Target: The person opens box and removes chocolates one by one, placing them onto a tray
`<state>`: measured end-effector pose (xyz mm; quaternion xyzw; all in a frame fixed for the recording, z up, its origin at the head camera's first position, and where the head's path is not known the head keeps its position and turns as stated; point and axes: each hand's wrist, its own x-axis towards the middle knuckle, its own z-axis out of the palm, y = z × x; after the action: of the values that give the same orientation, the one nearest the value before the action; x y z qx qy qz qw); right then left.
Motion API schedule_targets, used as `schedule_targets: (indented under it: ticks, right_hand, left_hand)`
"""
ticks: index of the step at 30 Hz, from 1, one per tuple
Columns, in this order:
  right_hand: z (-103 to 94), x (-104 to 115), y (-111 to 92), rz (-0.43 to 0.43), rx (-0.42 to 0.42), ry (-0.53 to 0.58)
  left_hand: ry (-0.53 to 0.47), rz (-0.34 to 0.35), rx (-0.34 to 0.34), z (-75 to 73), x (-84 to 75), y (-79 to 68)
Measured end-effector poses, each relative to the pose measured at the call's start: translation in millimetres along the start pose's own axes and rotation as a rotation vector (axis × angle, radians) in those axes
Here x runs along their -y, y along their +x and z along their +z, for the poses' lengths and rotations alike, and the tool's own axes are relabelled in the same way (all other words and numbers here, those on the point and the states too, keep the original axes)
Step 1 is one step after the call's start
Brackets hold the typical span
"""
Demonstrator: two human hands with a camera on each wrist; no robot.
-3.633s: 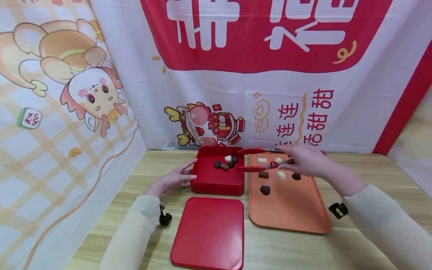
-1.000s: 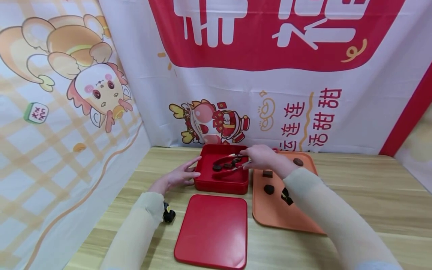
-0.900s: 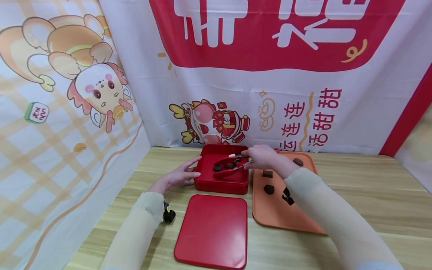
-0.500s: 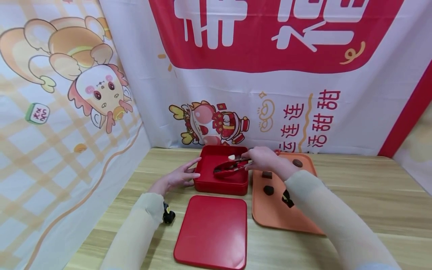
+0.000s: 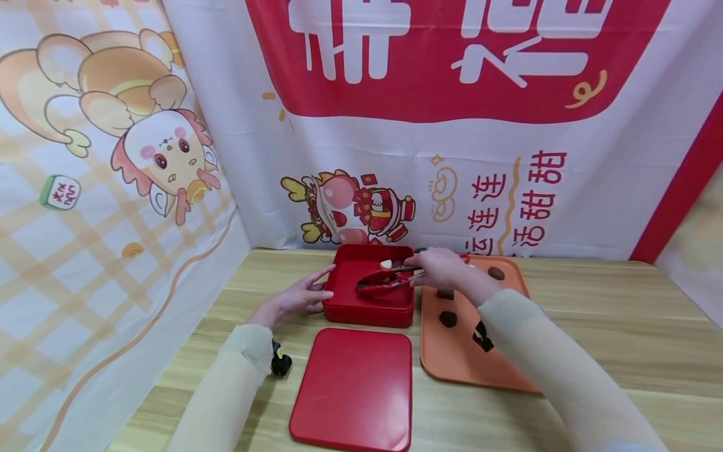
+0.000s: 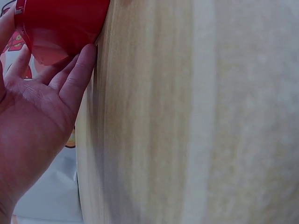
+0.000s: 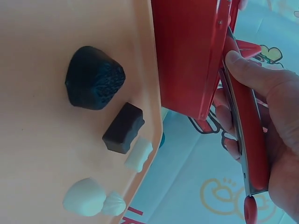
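Note:
Straight fingers of my left hand rest against the left side of an uncovered red box; the left wrist view shows them spread along its wall. My right hand grips red-and-metal tongs by the handles, thumb along one arm. The tong tips reach down into the box, drawn close together, with a dark patch like a chocolate showing at their end. Behind them in the box sits a white piece. The tongs and right hand hide the box's other dark pieces.
Right of the box lies an orange tray with a dark chocolate, a dark bar, white pieces and a brown oval piece. A flat red lid lies in front. A printed cloth hangs behind.
My right hand has brought the tongs leftward from over the tray into the box, and their spread tips have come together. Dark pieces seen there earlier are now covered. My left hand stays at the box.

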<state>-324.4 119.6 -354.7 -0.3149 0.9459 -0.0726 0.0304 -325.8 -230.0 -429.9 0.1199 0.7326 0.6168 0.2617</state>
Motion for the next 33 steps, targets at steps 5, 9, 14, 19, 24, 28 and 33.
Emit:
schedule_targets:
  ticks: [5, 9, 14, 19, 24, 28, 33]
  right_hand:
    - [-3.1, -4.5, -5.9, -0.003, -0.044, 0.022]
    - [-7.4, -7.8, -14.4, -0.024, -0.078, 0.039]
    - [-12.6, -12.3, -26.5, -0.044, -0.133, 0.047]
    - [-16.9, -18.5, -38.5, -0.059, -0.19, 0.05]
    - [-24.2, -22.5, -53.4, -0.062, -0.221, 0.038]
    - [-30.6, -25.3, -64.6, -0.066, -0.253, 0.016]
    - [-37.3, -26.5, -80.9, -0.048, -0.262, 0.013]
  left_hand:
    - [-0.001, -0.001, 0.002, -0.3, -0.4, 0.1]
    - [0.002, -0.003, 0.001, 0.2, -0.3, 0.4]
    - [0.011, -0.008, -0.002, 0.0, 0.9, 0.6]
    - [0.002, -0.013, -0.005, -0.4, 1.0, 0.9]
    - [-0.011, -0.014, -0.001, 0.3, 0.4, 0.2]
    - [-0.01, -0.017, -0.002, 0.9, -0.1, -0.2]
    - [-0.004, -0.022, -0.005, 0.6, -0.5, 0.1]
